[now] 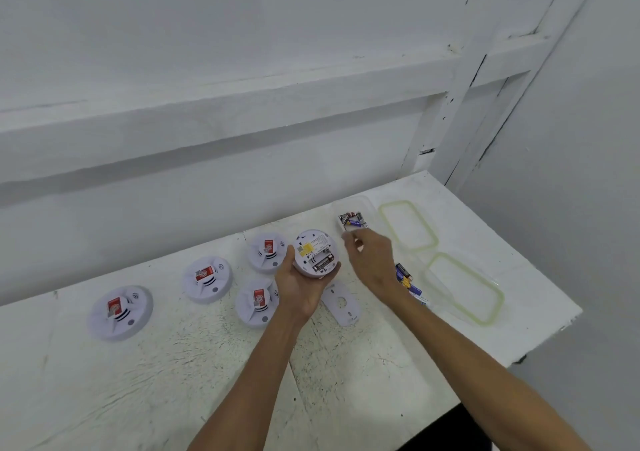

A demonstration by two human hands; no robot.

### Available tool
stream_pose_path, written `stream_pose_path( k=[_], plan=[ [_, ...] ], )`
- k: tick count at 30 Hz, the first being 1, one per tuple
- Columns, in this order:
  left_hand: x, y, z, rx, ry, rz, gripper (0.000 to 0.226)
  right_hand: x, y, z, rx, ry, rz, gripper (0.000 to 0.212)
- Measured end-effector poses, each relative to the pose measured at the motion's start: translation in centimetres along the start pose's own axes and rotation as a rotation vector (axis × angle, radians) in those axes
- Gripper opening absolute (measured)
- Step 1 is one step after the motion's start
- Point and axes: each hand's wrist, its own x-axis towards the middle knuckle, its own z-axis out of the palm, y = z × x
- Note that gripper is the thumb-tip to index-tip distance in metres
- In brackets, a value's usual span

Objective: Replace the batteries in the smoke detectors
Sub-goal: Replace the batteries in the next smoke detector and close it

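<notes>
My left hand (298,286) grips a white smoke detector (316,253) turned back-side up, its battery bay open with a battery showing inside. My right hand (369,256) hovers just right of it, fingers loosely curled near a clear container (353,208) holding several batteries (351,219); whether it pinches anything is unclear. A second pile of batteries (408,279) lies under my right wrist. The detector's white cover plate (342,307) lies flat on the table. Several other detectors with red stickers rest face up: (119,312), (207,278), (257,301), (267,251).
Two clear lids with green seals (408,225) (464,288) lie on the right of the white table (207,381). The table's right edge is close to the lids. A white wall rises behind.
</notes>
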Motion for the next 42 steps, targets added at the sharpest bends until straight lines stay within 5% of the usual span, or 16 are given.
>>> stream_pose_path(
  k=[3,14,19,28,34,42],
  plan=[
    [-0.3,0.4,-0.2,-0.021,-0.01,-0.019,0.061,3.4,1.2,0.1,0.011,-0.004,0.066,0.018],
    [-0.5,1.3,-1.7,-0.09,-0.045,-0.019,0.049,10.5,5.2,3.4,-0.418,-0.452,0.054,0.045],
    [-0.3,1.4,-1.3,-0.113,-0.045,-0.015,0.048,10.6,5.7,3.5,-0.444,-0.431,-0.051,0.028],
    [-0.1,1.3,-1.1,-0.093,-0.067,-0.009,0.06,7.7,2.4,0.1,-0.08,-0.104,-0.002,0.021],
    [-0.1,1.2,-0.8,-0.064,-0.061,0.01,0.059,2.4,-0.6,-1.3,0.096,-0.202,-0.122,0.023],
    [-1.2,0.3,0.2,-0.094,-0.053,-0.001,0.059,-1.3,-2.0,0.2,-0.071,-0.301,-0.286,0.023]
  ],
)
